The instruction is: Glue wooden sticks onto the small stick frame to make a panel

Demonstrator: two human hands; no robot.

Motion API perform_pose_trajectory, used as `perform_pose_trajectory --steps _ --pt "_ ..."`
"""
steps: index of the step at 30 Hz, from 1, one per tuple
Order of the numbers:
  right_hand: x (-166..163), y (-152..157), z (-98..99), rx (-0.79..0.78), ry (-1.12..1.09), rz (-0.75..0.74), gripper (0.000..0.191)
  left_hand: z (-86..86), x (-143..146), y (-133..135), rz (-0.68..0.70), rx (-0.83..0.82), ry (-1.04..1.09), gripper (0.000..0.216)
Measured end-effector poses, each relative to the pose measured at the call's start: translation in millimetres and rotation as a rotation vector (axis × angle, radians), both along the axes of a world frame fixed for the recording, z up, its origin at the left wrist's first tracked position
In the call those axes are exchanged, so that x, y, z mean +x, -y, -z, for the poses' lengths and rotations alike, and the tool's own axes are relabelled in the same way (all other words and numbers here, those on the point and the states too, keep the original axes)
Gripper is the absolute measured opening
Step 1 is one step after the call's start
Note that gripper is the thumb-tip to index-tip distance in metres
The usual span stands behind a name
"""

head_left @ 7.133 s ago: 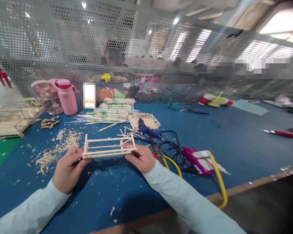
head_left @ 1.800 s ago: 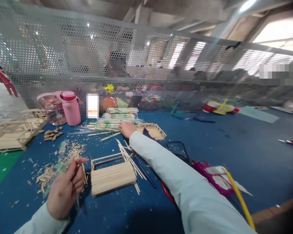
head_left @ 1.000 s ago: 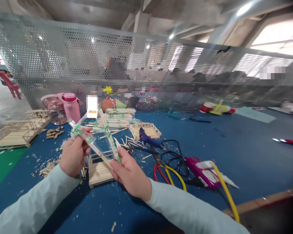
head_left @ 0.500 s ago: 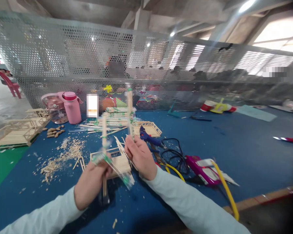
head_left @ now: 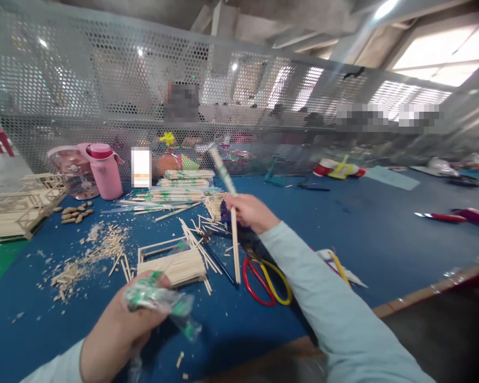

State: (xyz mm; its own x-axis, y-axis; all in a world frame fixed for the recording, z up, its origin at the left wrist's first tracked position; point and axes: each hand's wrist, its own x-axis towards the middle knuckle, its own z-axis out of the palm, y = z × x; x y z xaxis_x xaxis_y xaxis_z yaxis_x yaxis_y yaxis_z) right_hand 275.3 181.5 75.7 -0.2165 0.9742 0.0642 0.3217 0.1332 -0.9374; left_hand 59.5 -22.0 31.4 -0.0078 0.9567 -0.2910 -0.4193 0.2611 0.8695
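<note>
My left hand (head_left: 117,332) is closed on a crumpled clear wrapper with green print (head_left: 159,302), low at the front of the blue table (head_left: 383,229). My right hand (head_left: 249,211) is raised over the table's middle and grips a pair of wooden chopsticks (head_left: 231,213), still partly in their wrapper at the upper end, held almost upright. Just left of the chopsticks' lower tip lies a small frame of wooden sticks (head_left: 171,263) with loose sticks around it.
Red-and-yellow scissors (head_left: 263,276) lie under my right forearm. Wood scraps (head_left: 91,252) cover the left. A pink bottle (head_left: 104,170), wrapped chopstick packs (head_left: 183,183) and stick-built models (head_left: 16,207) stand behind. A perforated metal screen (head_left: 239,106) closes the far side, with people beyond.
I laid the stick frame down, fetched a wrapped chopstick pair with my right hand and pulled a wrapper off. My left hand now holds the crumpled wrapper low; my right moved the chopsticks forward.
</note>
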Motion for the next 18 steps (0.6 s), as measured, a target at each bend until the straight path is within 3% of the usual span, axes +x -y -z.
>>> perform_pose_trajectory --steps 4,9,14,18 --pt "-22 14 35.9 0.003 0.103 -0.039 0.022 -4.4 -11 -17 -0.147 -0.07 0.153 0.043" --pt "-49 57 32.2 0.023 0.057 -0.145 0.014 -24.9 -15 -45 -0.261 0.013 0.225 0.039" --pt "-72 116 27.4 -0.095 -0.065 -0.476 0.023 -31.3 -8 -66 -0.349 0.226 -0.03 0.044" --pt "-84 136 37.5 -0.086 -0.138 -0.453 0.032 -19.1 5 -62 -0.292 0.232 -0.254 0.04"
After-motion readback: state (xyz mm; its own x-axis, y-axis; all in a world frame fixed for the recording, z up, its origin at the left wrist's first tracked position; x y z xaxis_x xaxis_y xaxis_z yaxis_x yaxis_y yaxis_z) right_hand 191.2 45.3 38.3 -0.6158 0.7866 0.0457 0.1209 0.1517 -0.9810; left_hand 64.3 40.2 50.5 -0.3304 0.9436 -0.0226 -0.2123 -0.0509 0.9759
